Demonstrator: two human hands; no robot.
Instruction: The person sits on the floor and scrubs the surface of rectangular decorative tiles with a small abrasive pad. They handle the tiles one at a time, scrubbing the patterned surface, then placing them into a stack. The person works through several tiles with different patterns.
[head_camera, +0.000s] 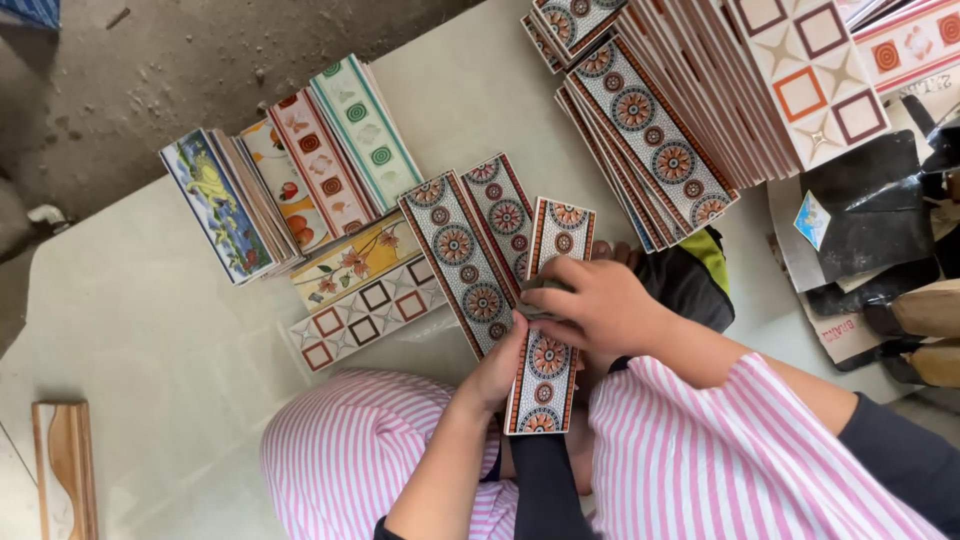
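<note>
Holding one long narrow border tile (548, 300) with a round medallion pattern, both hands are closed on it: the right hand (590, 305) grips across its middle from the right side, and the left hand (497, 368) pinches its left edge lower down with fingers curled around it. The tile is raised above the person's lap, over the pink striped trousers (690, 450), and stands roughly upright in the view, its top end near two matching medallion tiles (478, 255) that lie side by side on the pale floor (150, 320). To the left of these lie a flower tile (355, 260) and a tile with red squares (362, 313), and beyond them a leaning row of mixed border tiles (290, 170) stands on edge. A large stack of medallion tiles (650, 135) rests at the upper right, beside larger square-pattern tiles (815, 75). Judging from this layout, sorting appears partly done: two medallion tiles are laid out, one is in hand and not yet placed, and most of the stack at the upper right remains untouched. A wooden moulding piece (63, 470) lies at the lower left.
</note>
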